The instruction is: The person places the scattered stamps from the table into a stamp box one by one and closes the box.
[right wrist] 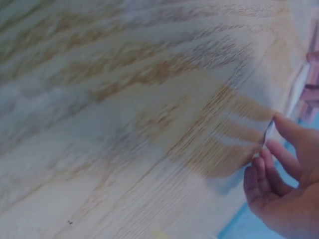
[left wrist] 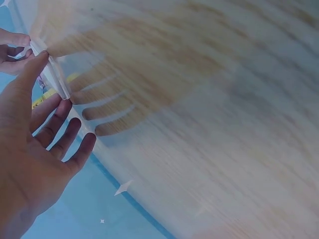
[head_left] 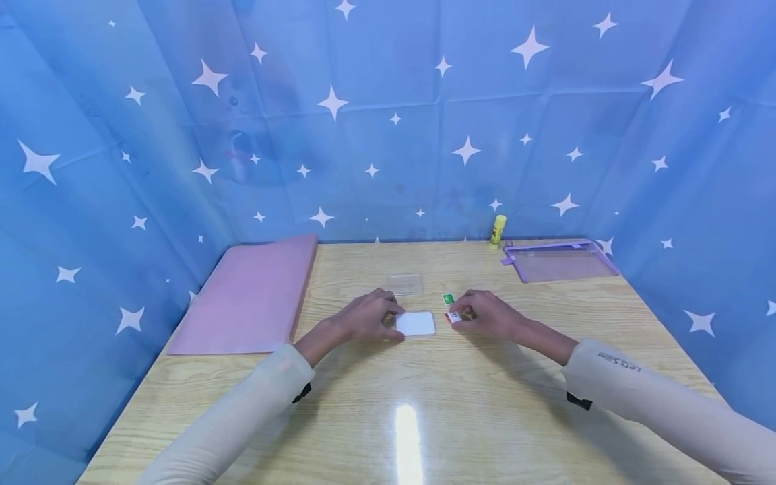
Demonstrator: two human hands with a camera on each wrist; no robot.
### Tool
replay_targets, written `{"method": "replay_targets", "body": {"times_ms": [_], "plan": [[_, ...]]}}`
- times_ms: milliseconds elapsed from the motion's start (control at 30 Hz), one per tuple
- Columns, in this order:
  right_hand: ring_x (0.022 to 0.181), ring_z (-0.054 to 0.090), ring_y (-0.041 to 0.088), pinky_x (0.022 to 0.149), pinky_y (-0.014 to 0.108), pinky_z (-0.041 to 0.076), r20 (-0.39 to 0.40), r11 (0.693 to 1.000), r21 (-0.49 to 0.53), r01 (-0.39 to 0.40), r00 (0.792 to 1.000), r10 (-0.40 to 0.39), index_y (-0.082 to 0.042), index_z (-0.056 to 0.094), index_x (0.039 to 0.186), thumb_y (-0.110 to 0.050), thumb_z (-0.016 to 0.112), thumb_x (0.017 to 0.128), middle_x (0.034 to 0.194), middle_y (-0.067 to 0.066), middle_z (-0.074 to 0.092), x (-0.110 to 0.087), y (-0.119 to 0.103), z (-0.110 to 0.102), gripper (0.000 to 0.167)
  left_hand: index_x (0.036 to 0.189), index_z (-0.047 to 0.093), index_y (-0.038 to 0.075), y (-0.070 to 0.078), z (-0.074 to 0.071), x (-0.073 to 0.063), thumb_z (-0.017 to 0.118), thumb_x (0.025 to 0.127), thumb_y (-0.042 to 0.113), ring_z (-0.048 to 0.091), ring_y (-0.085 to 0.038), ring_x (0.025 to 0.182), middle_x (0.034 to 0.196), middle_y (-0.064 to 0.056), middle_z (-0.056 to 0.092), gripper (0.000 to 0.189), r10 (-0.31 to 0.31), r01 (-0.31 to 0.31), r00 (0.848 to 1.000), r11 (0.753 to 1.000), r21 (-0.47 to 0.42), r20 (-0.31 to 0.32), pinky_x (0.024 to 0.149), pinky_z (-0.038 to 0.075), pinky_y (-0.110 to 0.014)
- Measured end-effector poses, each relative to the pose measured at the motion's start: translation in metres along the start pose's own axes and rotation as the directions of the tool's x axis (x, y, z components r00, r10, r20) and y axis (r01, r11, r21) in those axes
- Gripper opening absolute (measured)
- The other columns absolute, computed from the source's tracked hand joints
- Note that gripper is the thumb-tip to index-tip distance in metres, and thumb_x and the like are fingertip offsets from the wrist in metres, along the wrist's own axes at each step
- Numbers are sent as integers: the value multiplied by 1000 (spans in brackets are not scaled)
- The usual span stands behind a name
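Observation:
My left hand [head_left: 371,315] holds a white rectangular piece with rounded corners [head_left: 415,323] by its left end, thumb on the near side and a finger on the far side. The left wrist view shows this white piece [left wrist: 56,79] edge-on between thumb and fingertip, the other fingers spread. To the right, my right hand [head_left: 491,314] pinches a small red-and-white card [head_left: 453,316] between thumb and finger; from the right wrist only its thin edge [right wrist: 268,130] shows. A small green card [head_left: 448,298] lies just beyond that hand. Behind the white piece is a clear, flat plastic rectangle [head_left: 405,284].
A pink folder [head_left: 248,296] covers the table's left side. At the back right, a yellow glue stick [head_left: 498,231] stands upright beside a mesh pouch with purple edging [head_left: 560,261]. A blue star-patterned curtain [head_left: 388,135] closes off the wooden table [head_left: 351,417] at the back and sides.

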State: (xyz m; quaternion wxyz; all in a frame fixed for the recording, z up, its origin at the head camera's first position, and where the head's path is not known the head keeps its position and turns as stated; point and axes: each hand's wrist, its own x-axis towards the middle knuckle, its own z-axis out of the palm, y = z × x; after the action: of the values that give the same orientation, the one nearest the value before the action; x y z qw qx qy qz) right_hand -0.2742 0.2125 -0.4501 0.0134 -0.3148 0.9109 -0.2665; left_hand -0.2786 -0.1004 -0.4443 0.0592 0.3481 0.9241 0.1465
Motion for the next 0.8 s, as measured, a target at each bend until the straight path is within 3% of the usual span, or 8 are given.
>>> {"method": "replay_targets", "body": {"times_ms": [800], "plan": [[73, 52, 17, 64, 25, 42, 7, 997, 23, 77, 997, -77, 4, 76, 115, -2, 78, 91, 92, 8, 65, 0, 3, 4, 25, 132, 73, 13, -5, 1, 5, 85, 86, 46, 57, -15, 102, 125, 1, 66, 58, -7, 7, 1000, 998, -61, 11, 84, 49, -30]]}}
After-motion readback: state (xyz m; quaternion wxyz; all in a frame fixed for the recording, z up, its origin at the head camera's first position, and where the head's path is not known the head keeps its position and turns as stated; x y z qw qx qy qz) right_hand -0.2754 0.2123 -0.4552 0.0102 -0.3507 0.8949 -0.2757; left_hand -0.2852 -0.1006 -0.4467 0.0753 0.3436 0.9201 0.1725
